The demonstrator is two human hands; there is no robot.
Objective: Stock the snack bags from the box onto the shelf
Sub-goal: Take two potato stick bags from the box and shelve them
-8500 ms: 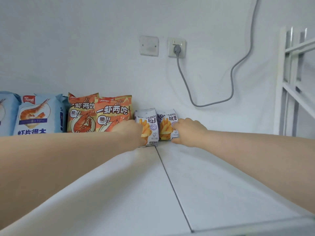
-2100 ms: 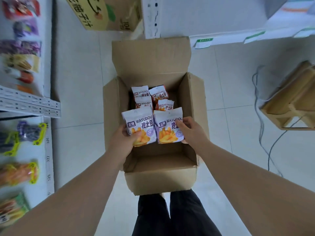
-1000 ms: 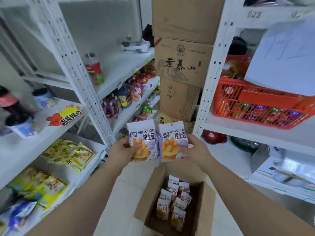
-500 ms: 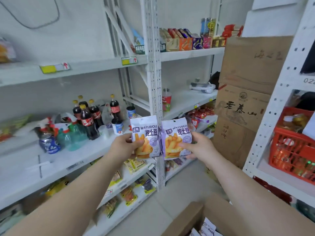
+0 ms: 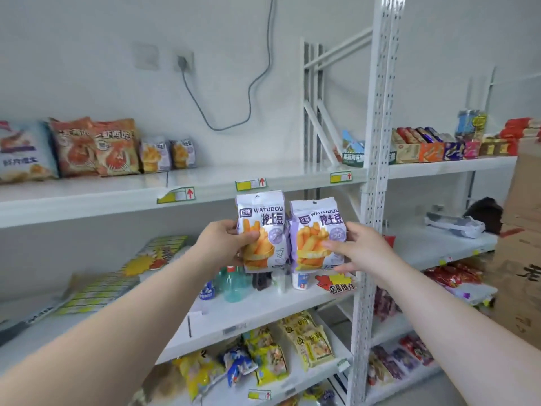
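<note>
Purple and white with yellow fries on the front, two snack bags are up high now. A moment ago they were low, over the box on the floor. That box is out of sight now. The left hand [image 5: 225, 241] grips the left fries bag [image 5: 262, 230], thumb on the front and fingers curled behind. The right fries bag [image 5: 317, 235] touches it, and the right hand [image 5: 360, 247] pinches it the same way. Both bags hang just under the edge of the top shelf [image 5: 87, 197], so I think putting them down comes next.

On that white shelf, from the left, stand a blue prawn cracker bag [image 5: 23, 153], two orange prawn bags [image 5: 96, 146] and two small fries bags [image 5: 167, 153] already stocked. Beside those is bare shelf. A grey cable [image 5: 248, 92] hangs down the wall from a socket [image 5: 184, 61]. Then comes a white post [image 5: 377, 142] full of holes, a row of boxed snacks [image 5: 433, 148] and, far right, brown cardboard boxes [image 5: 524, 230].
</note>
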